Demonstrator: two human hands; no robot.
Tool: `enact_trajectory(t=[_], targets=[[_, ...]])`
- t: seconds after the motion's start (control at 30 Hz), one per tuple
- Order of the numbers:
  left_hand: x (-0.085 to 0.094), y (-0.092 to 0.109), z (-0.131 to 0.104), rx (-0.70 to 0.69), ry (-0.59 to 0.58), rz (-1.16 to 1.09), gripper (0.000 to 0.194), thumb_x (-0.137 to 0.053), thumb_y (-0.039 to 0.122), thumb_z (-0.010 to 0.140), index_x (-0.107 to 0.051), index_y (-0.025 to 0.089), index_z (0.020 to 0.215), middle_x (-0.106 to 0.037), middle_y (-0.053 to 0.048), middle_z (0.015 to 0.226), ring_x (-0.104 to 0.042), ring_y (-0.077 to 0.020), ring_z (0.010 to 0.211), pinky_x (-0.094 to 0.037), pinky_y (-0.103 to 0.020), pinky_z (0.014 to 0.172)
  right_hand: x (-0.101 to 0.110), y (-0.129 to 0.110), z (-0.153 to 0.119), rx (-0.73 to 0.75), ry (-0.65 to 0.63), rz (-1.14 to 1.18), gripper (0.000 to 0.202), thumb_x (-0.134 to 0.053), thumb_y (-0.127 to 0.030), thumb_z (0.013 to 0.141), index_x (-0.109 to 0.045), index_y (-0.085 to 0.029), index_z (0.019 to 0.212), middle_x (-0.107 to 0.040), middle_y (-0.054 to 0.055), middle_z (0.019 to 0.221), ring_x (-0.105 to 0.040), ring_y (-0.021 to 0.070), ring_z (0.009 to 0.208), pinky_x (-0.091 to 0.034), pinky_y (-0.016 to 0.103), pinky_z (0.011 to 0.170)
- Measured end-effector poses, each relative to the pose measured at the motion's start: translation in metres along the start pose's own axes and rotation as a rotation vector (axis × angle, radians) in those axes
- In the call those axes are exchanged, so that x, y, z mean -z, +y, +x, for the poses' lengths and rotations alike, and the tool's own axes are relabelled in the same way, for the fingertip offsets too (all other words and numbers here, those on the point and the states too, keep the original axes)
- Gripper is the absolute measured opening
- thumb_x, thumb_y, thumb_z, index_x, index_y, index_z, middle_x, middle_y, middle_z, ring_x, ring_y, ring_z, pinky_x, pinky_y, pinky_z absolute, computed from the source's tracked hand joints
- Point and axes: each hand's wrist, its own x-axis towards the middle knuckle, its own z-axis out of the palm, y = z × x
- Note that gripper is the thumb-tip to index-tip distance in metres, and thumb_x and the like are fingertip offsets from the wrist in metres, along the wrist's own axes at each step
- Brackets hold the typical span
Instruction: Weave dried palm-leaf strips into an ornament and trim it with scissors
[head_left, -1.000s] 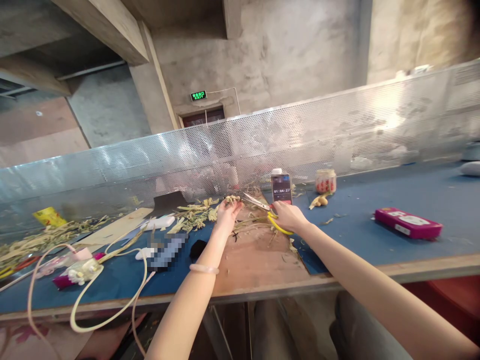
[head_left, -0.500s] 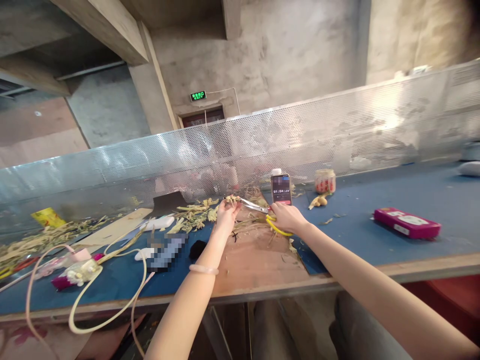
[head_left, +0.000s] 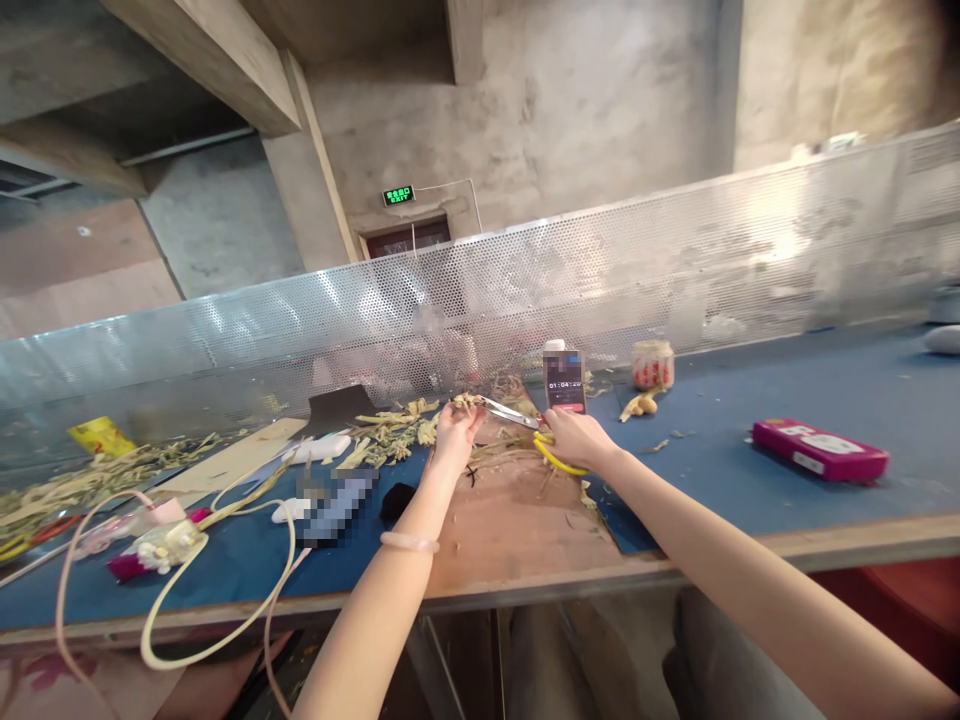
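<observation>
Holding the scissors (head_left: 511, 412) by their yellow handle in our right hand (head_left: 576, 437), we have the blades pointing left, slightly parted, their tips right at the dried plant (head_left: 466, 401) pinched in our left hand (head_left: 455, 430). We cannot tell whether the tips touch it. Both hands are over the far part of a brown board (head_left: 517, 530) on the blue desk (head_left: 712, 490), and a pale bracelet (head_left: 409, 542) circles our left forearm. Just behind our right hand, a phone (head_left: 565, 376) stands upright, showing a timer. To its right we see a jar (head_left: 654, 366), with a tan lump (head_left: 640, 406) in front of it. Farther right lies a magenta box (head_left: 821, 450). Left of our left hand, we have dried stalks (head_left: 401, 432) heaped, and nearer us a black item (head_left: 396, 502).
</observation>
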Motion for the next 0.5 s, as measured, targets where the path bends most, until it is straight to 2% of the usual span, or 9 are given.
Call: enact_trajectory(t=[0.5], targets=[[-0.0003,0.0002,0.0008,0.012,-0.021,-0.007,0.022,-0.056,-0.002,0.07,-0.053,0.017,0.081,-0.067,-0.001,0.081,-0.065,-0.0126,0.079,-0.045,-0.039,0.092,-0.0053,0.0011,0.002,0.023,0.05,-0.02,0.031,-0.044,-0.044,0.081,-0.051,-0.016,0.093,-0.064,0.008,0.088,-0.063,0.0229,0.075,-0.038,0.026,0.056]])
